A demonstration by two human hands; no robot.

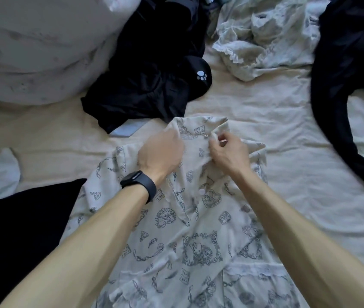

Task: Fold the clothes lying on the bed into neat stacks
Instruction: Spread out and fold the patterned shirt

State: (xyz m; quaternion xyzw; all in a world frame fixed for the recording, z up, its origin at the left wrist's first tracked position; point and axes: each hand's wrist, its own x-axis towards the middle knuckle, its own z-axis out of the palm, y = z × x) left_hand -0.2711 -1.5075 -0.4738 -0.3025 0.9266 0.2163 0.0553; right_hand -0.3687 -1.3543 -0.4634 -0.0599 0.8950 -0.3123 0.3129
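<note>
A cream printed shirt [199,236] with dark line drawings lies spread on the bed in front of me, collar at the far end. My left hand [161,152], with a black watch on the wrist, grips the collar on its left side. At the collar's right side, by the top button, my right hand [227,152] pinches the cloth. Both hands rest on the upper part of the shirt.
A black garment with a white paw print [154,81] lies just beyond the shirt. A crumpled white lace piece [261,45] is at the back, a dark garment [350,85] at the right, a black cloth [21,230] near left, a pale duvet [32,47] far left.
</note>
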